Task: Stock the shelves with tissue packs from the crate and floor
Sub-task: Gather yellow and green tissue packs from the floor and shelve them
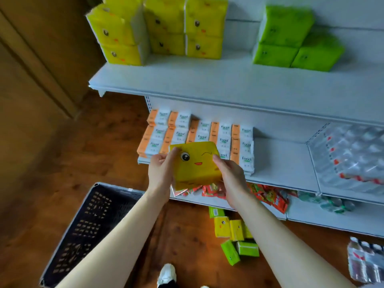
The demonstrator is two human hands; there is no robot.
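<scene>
Nearest us, below and left of the yellow plastic-wrapped tissue pack, stands the black slatted plastic crate. Below and right of that pack, small yellow and green tissue packs lie scattered on the brown wooden floor. We hold the yellow pack in the air between both hands, its winking-face panel turned toward us and slightly tilted. Our left hand curls round the pack's left edge with the thumb on the face, and our right hand grips its right edge the same way. Just behind the pack are orange-and-white facial tissue packs, ranked on a lower shelf. Well above and beyond it runs the white metal upper shelf, with matching stacked yellow packs up and to the left and bright green packs up and to the right. A bare stretch of shelf lies between them, almost straight above the pack. We judge the coming move to be a lift up and away, with the left hand on the side nearer the yellow stack.
</scene>
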